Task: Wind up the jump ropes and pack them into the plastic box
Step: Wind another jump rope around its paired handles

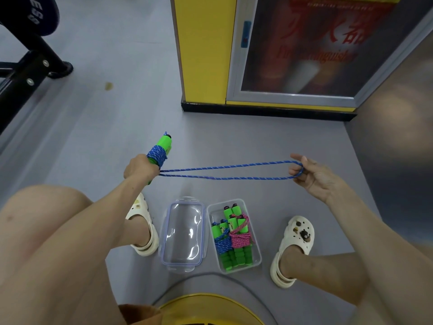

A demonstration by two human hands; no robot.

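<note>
- Head view: the person sits with knees apart over a grey floor (98, 118), both forearms stretched forward.
- The left hand (140, 168) is clenched around the green handles (165, 143) of a jump rope, which point up and away from the person; several turns of blue rope (157, 156) are already wound around the handles just above the fist.
- From that winding, a doubled length of the blue rope runs level and taut across to the right hand (311, 177), well apart from the left.
- The right hand is loosely curled, with the end of the loop hooked around its fingers (296, 171); the palm faces inward and the thumb is raised.
- Below the rope, on the floor between the person's feet, stands the clear plastic box (256, 259), open at the top.
- Inside the box lie wound ropes with green handles (one bundle (222, 245) tied in blue cord on the left, another bundle (240, 238) tied in pink cord beside it, touching).
- The box's clear lid (182, 233) lies flat on the floor just beside the box, on its left.
- Each foot wears a cream clog: the left clog (143, 228) sits beside the lid, the right clog (293, 247) near the box.
- Farther off stand a yellow pillar (203, 50) and a glass-fronted cabinet (304, 48) with red lettering, blurred.
- A black metal frame (28, 64) occupies the upper left corner.
</note>
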